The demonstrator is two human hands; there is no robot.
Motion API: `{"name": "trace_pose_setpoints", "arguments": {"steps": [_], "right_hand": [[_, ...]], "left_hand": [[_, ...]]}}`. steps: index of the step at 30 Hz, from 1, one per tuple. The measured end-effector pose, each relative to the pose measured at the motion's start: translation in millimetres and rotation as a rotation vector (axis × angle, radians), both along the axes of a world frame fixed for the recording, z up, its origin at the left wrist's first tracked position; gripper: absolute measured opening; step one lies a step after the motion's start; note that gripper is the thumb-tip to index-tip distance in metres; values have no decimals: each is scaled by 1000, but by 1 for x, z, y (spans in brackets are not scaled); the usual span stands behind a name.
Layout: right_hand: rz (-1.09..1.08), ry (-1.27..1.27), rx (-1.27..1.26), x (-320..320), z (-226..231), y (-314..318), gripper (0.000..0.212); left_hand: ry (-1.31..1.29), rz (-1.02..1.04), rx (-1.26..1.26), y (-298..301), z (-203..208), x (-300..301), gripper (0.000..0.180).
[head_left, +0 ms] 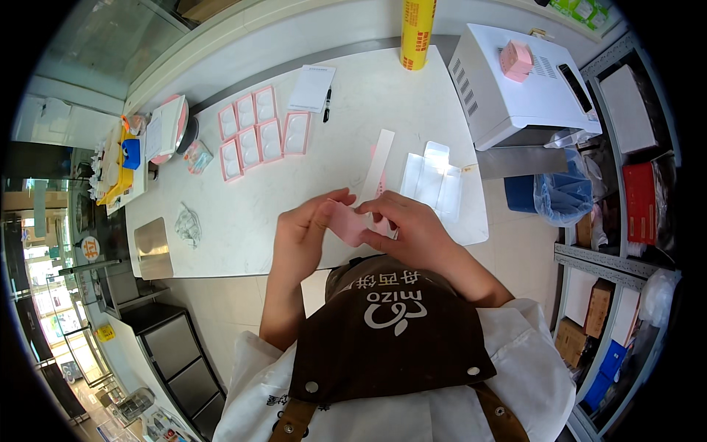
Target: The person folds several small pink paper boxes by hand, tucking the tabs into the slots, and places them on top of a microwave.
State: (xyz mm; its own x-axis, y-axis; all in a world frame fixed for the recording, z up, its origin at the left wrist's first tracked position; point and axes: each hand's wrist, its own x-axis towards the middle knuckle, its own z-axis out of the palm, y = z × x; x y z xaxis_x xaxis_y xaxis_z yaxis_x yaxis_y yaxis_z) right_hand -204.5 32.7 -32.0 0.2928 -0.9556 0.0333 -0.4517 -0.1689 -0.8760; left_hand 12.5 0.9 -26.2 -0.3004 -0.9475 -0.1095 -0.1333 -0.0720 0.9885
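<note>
Close to the table's front edge, both my hands hold a small piece of pink card or paper (345,223), bent between them. My left hand (300,230) pinches its left side with thumb and fingers. The fingers of my right hand (414,223) close on its right side, partly hiding it. Just beyond my fingers lies a long white strip (378,163) with pink showing along it. To the right of that rests an unfolded clear plastic box (431,180). Farther left stand several pink-edged trays (250,146), each with two round clear hollows.
A white sheet (312,88) and a black marker (327,105) lie at the back. Beyond them stands a yellow roll (417,37). A white microwave (515,88) carries a pink stack (516,60). Crumpled clear plastic (188,224) and a metal plate (153,249) lie at left.
</note>
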Motion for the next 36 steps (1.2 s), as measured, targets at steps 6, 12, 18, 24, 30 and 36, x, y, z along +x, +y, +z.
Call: {"name": "trace_pose_setpoints", "arguments": {"steps": [6,12,18,24,30,36], "right_hand": [[129,-259,-17,-2,-11,4,20],[34,-328,-81,2,-6,9,17],[-83,-369,-119,14,-6,23,26],[-217,-486,-18,33,-11,36,32],[-169,-424,78,44,-22,49,37],[-246,-515,110,60,-10,71,34]], "left_hand": [[107,120,-24,0,9,-5,42],[-377,-278,-695,2,16,-8,66],[-323,-324,-621,11,7,-10,48],[-160,-264,-510,12,0,7,44],[84,-201,-259,18,-8,22,48],[-133,-329,-555,32,-9,18,45]]}}
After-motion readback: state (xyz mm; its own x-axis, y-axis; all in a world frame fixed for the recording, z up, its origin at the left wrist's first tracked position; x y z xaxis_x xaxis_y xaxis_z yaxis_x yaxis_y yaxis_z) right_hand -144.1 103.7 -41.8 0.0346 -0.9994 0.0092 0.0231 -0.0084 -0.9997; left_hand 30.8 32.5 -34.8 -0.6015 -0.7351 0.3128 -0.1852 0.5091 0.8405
